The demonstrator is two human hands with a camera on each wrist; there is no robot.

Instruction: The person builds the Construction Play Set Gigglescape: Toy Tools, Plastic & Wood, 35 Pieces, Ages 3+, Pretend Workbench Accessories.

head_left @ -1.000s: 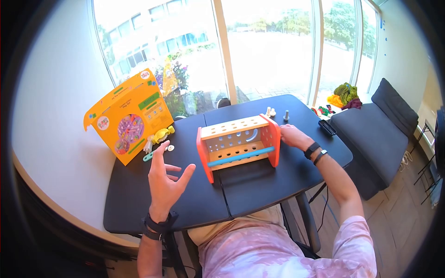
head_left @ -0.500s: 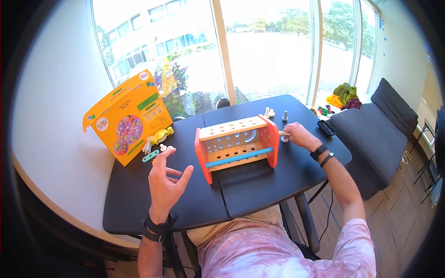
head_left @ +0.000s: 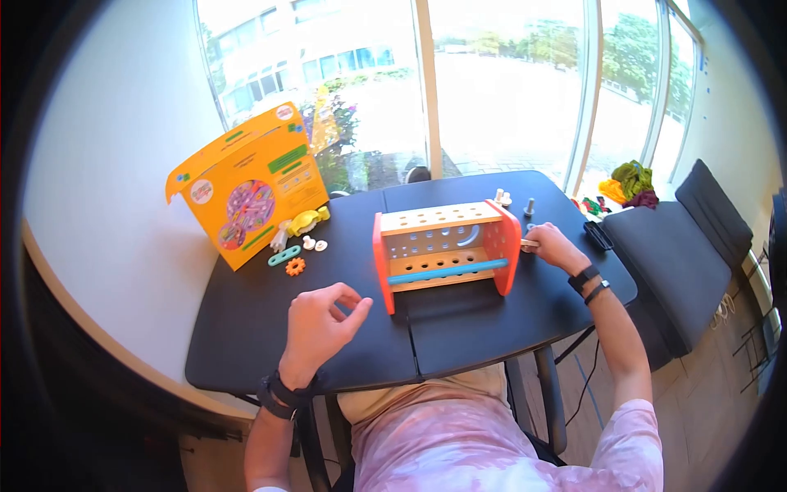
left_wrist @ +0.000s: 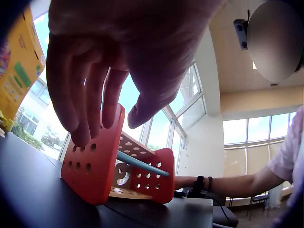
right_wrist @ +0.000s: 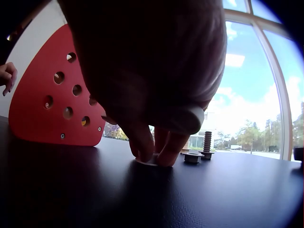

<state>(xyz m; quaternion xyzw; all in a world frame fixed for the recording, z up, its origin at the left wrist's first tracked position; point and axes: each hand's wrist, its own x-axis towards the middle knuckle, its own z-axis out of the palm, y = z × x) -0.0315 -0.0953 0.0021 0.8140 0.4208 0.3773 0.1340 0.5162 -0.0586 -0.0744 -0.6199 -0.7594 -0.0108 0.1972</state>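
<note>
My right hand (head_left: 556, 248) is at the table's right, just beyond the toy workbench (head_left: 443, 215) with its red side panels and blue bar. It holds a pale stick (head_left: 528, 243); a rounded end (right_wrist: 194, 118) juts from under the palm in the right wrist view. The same hand's fingertips pinch at a thin white disc-like piece (right_wrist: 151, 163) on the tabletop, mostly hidden by them. My left hand (head_left: 321, 326) hovers empty in front of the workbench's left panel (left_wrist: 92, 164), fingers loosely bent and thumb apart.
A grey bolt (head_left: 529, 207) and pale pieces (head_left: 502, 198) stand behind my right hand. A black case (head_left: 598, 235) lies near the right edge. At left are an orange box (head_left: 250, 184), a teal strip (head_left: 284, 255), an orange gear (head_left: 295, 266) and white pieces (head_left: 315, 244).
The head view has swung left. My left hand has come down and nearer the body, its fingers bending more. My right hand shows the pale stick and has lowered its fingertips to the white piece.
</note>
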